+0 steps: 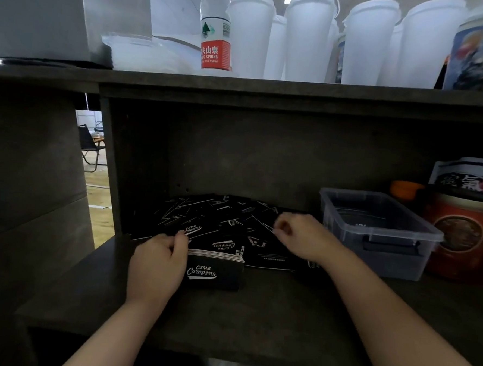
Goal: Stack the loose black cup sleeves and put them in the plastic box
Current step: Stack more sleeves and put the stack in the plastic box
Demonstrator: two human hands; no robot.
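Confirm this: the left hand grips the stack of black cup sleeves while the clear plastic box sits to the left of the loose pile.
Wrong on one point: the head view shows the clear plastic box to the right of the loose pile. The left hand does grip the stack of black cup sleeves.

black sleeves [226, 224] scattered, clear box [378, 233] right

Dim dark wooden shelf unit [255, 311], folding chair [88, 145] on pale floor [100, 188] beyond left gap
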